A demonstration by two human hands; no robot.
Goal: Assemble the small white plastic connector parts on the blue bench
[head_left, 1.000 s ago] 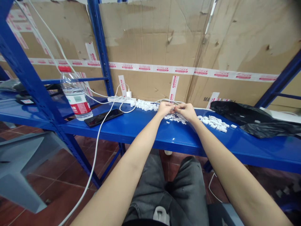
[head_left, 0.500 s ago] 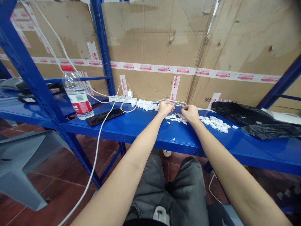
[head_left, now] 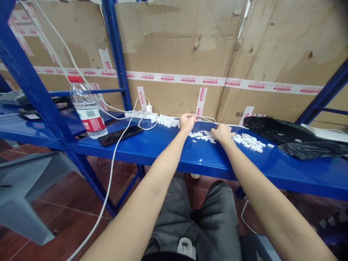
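My left hand (head_left: pixel 188 122) is closed, its fingertips pinched on something too small to make out, above the blue shelf between two heaps. My right hand (head_left: pixel 221 132) is lowered at the right end of the middle heap of small white pieces (head_left: pixel 202 136), its thumb and forefinger down by them; whether it grips one is too small to tell. Left of my left hand lies another heap of white pieces (head_left: pixel 167 121). Right of my right hand is a pile of larger white blocks (head_left: pixel 250 142), with a single one (head_left: pixel 270 145) apart from it.
A water bottle (head_left: pixel 88 108) and a black phone (head_left: pixel 120 135) occupy the left of the shelf (head_left: pixel 152 148). Behind them is a white power strip (head_left: pixel 141 115) with cables; one cable hangs over the front edge. A black plastic bag (head_left: pixel 296 139) lies at the right. Cardboard stands behind.
My left hand has moved slightly left and up. My right hand has turned down toward the small white pieces, its fingers spreading somewhat. The hands are a little farther apart.
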